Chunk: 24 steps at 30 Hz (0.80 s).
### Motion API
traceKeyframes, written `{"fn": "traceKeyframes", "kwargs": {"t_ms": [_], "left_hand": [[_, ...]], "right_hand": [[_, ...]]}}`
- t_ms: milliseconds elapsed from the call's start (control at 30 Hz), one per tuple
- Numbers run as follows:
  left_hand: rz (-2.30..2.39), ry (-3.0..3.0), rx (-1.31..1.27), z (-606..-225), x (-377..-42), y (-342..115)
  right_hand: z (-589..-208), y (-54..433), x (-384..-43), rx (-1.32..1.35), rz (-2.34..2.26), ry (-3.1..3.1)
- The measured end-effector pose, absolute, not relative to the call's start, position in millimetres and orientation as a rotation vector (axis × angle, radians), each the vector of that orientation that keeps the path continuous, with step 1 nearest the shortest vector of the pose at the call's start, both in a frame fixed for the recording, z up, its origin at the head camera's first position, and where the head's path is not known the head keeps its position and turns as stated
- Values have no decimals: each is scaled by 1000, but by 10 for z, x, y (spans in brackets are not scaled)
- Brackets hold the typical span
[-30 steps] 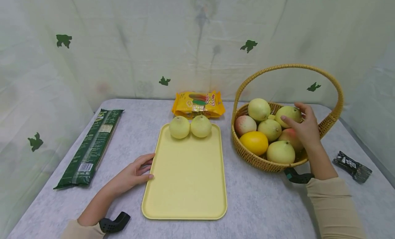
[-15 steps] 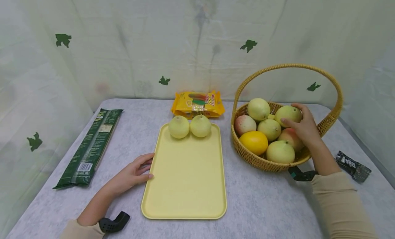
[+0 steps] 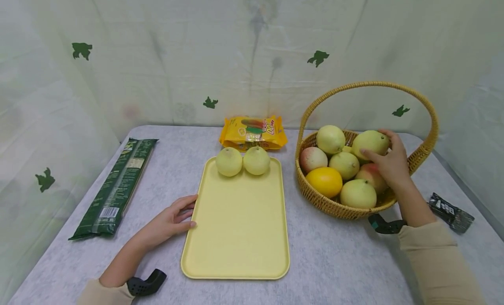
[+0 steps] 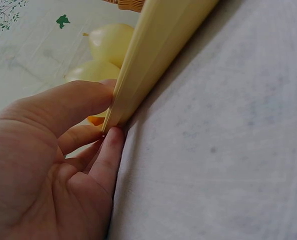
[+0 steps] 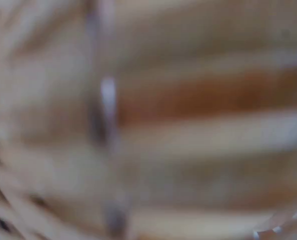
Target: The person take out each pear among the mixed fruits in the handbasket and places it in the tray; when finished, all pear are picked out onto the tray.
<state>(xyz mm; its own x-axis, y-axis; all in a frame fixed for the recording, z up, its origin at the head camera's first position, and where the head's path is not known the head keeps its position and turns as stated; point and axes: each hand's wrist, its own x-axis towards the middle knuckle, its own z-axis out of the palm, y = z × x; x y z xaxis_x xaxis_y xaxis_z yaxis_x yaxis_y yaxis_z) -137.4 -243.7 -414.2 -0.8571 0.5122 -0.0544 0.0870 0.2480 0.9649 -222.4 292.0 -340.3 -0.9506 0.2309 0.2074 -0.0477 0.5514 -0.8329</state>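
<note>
My right hand (image 3: 391, 165) reaches into the wicker basket (image 3: 327, 206), thumb and fingers gripping a pale green pear (image 3: 370, 146) at its back right. This pear sits a little above the other fruit. Basket weave fills the right wrist view, badly blurred. My left hand (image 3: 173, 219) is at the left edge of the yellow tray (image 3: 236, 235). In the left wrist view its thumb (image 4: 96, 95) lies on the tray's rim and fingertips hold against the edge. Two round pears (image 3: 229, 162) stand side by side at the tray's far end.
More pears (image 3: 358, 194), pinkish peaches (image 3: 313, 159) and a yellow lemon-like fruit (image 3: 325, 182) fill the basket under its tall arched handle (image 3: 370, 84). Behind the tray lies a yellow snack packet (image 3: 253, 132). A long green packet (image 3: 116, 187) lies left, a small black wrapper (image 3: 450, 212) right.
My right hand has closed further around the pear and raised it slightly among the fruit. The left hand and tray have stayed put.
</note>
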Motion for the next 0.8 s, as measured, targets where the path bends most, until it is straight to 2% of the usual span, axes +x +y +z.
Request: {"fn": "traceKeyframes", "kwargs": {"t_ms": [200,533,800], "left_hand": [[1643,2163,550,-4147,-1382,-2437],[1639,2170,551,-4139,-1378,-2445],[1642,2167,549,-4135,-1373,-2440]], "right_hand": [[-3232,2619,-1984,-72,1395,-2304],[-2863,1765,-1620,529,1803,-2005],[-2984,1032,-1634,759,1758,-2274]]}}
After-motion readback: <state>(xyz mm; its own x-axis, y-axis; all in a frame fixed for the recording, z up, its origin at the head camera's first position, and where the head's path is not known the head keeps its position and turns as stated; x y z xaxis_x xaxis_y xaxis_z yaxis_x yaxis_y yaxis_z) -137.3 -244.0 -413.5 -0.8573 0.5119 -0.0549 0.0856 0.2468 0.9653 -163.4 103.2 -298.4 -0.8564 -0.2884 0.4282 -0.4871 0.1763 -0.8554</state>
